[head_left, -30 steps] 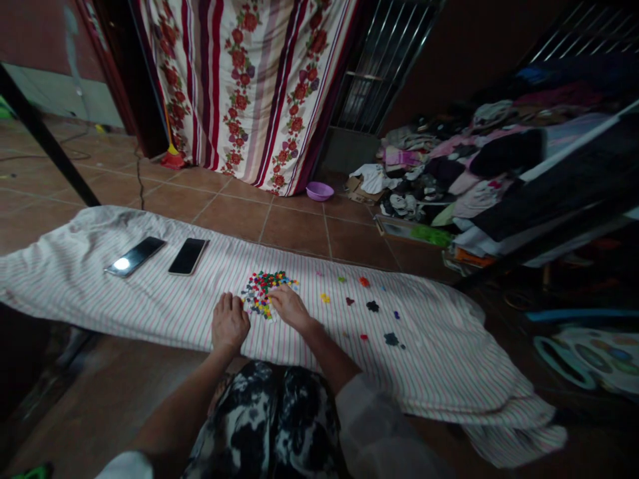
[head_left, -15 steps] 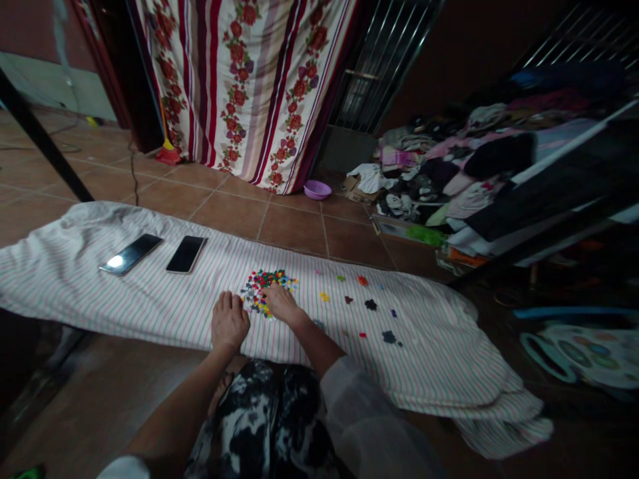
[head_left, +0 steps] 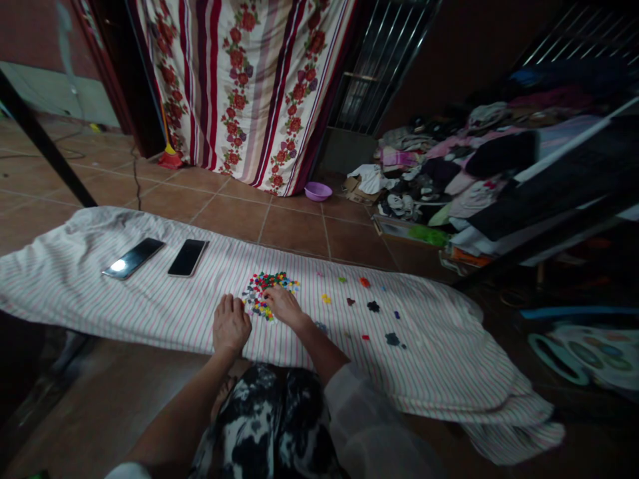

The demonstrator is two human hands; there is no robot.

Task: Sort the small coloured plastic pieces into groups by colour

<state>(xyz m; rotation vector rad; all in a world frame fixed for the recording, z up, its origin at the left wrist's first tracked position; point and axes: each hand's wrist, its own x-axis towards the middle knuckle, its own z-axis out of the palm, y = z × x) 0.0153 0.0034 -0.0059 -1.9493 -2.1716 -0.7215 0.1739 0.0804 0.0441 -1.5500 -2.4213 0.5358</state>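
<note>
Though the room (head_left: 294,229) seems dim, pieces (head_left: 273,278) dot cloth (head_left: 154,306).

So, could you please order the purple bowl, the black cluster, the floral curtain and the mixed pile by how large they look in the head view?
1. Floral curtain
2. Mixed pile, partly hidden by the right hand
3. Purple bowl
4. Black cluster

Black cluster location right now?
Head view, right of the mixed pile: the black cluster lies on the striped cloth, between the dark red bits and the blue ones.
</note>
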